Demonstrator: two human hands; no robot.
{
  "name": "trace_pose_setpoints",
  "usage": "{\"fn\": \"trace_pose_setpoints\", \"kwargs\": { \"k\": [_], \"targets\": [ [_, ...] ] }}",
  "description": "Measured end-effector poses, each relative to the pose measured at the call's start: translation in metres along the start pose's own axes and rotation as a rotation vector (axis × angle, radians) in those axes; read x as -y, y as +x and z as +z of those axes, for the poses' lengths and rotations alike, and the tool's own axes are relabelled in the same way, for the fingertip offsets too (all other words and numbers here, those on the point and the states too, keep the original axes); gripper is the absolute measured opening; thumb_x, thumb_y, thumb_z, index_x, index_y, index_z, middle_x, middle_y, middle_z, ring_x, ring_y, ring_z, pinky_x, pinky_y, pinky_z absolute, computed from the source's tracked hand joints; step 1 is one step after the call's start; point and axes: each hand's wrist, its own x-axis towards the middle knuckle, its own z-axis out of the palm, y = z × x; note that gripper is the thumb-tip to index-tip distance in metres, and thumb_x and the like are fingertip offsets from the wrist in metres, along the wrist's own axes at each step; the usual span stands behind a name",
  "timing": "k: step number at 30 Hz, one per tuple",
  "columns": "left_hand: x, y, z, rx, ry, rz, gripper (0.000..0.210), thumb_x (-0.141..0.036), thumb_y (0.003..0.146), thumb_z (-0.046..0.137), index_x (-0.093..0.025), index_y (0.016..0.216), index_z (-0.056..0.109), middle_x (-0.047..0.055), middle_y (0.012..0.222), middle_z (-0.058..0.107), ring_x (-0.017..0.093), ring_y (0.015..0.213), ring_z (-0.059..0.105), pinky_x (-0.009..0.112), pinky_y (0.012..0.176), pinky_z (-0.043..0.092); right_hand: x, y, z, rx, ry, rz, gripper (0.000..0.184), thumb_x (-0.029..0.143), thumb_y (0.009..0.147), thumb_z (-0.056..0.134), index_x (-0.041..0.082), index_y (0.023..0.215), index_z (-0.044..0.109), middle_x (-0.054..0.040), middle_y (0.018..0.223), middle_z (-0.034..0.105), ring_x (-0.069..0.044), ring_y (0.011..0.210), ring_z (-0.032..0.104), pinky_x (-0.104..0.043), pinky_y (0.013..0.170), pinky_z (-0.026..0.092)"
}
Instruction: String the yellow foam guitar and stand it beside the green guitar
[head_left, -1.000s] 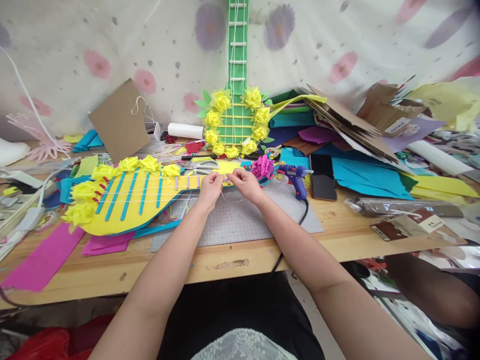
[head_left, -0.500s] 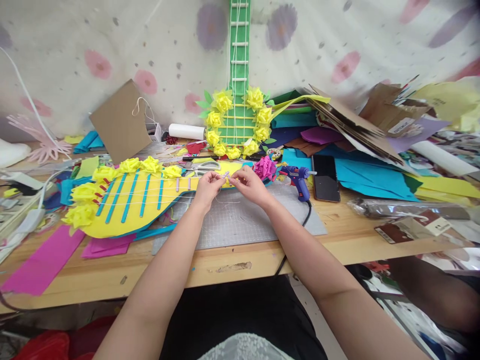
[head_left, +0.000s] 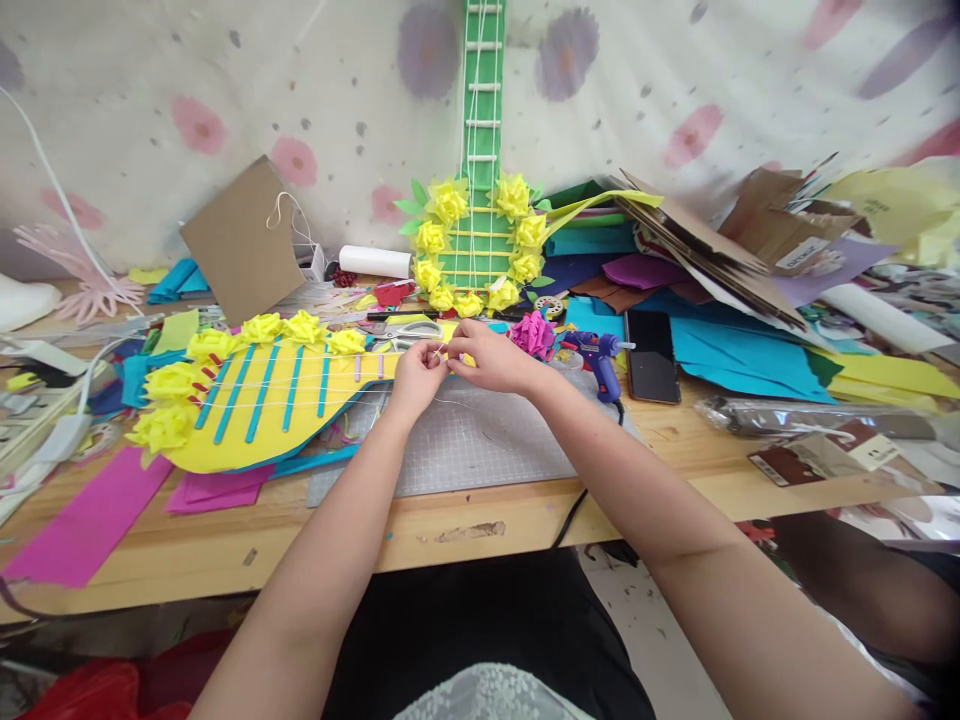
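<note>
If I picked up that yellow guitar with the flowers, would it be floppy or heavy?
The yellow guitar would probably feel light for its size, since its body looks thin and flat. It may be fairly stiff, as the body shows no obvious sag. Its yellow flowers might crush easily: their petals look thin.

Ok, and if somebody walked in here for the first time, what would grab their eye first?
Probably the green guitar shape edged with yellow flowers, upright at the back centre. Next, the yellow guitar-shaped piece lying on the left, with the left hand and right hand close together at its narrow end. The magenta flower and blue glue gun stand out just right of the hands.
</note>
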Motion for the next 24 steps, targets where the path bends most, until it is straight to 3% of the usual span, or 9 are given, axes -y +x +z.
{"fn": "trace_pose_setpoints", "kwargs": {
  "k": [3, 9, 19, 24],
  "targets": [
    [0.004, 0.001, -0.001, 0.022, 0.098, 0.061, 0.004, -0.016, 0.065, 0.059, -0.015, 0.069, 0.057, -0.007, 0.050, 0.039, 0.006, 0.048, 0.035, 0.019, 0.049, 0.027, -0.001, 0.008, -0.003, 0.012, 0.040, 0.025, 0.016, 0.026, 0.083, 0.048, 0.016, 0.076, 0.059, -0.0057, 0.088, 0.052, -0.015, 0.083, 0.050, -0.026, 0.075, 0.038],
    [0.003, -0.003, -0.002, 0.045, 0.302, 0.224, 0.004, -0.018, 0.074, 0.050, -0.017, 0.074, 0.055, -0.003, 0.061, 0.049, 0.009, 0.055, 0.044, 0.021, 0.054, 0.034, -0.007, 0.018, 0.004, -0.029, 0.141, 0.162, 0.019, 0.030, 0.083, 0.046, 0.018, 0.073, 0.056, -0.0013, 0.074, 0.058, -0.013, 0.071, 0.050, -0.023, 0.065, 0.035],
    [0.002, -0.002, -0.007, -0.148, 0.572, 0.258, 0.004, -0.022, 0.076, 0.053, -0.020, 0.078, 0.056, 0.002, 0.073, 0.060, 0.014, 0.068, 0.053, 0.026, 0.063, 0.041, -0.005, 0.022, 0.010, 0.008, 0.204, 0.210, 0.022, 0.033, 0.084, 0.045, 0.018, 0.070, 0.053, 0.0000, 0.070, 0.060, -0.010, 0.064, 0.050, -0.021, 0.057, 0.032],
    [0.004, -0.001, -0.008, -0.150, 0.597, 0.292, 0.005, -0.023, 0.077, 0.055, -0.020, 0.079, 0.058, 0.003, 0.082, 0.063, 0.015, 0.076, 0.056, 0.025, 0.068, 0.044, -0.008, 0.026, 0.016, -0.037, 0.299, 0.380, 0.018, 0.030, 0.085, 0.045, 0.019, 0.072, 0.051, 0.0009, 0.066, 0.063, -0.010, 0.062, 0.056, -0.020, 0.057, 0.036]
  ]
}}
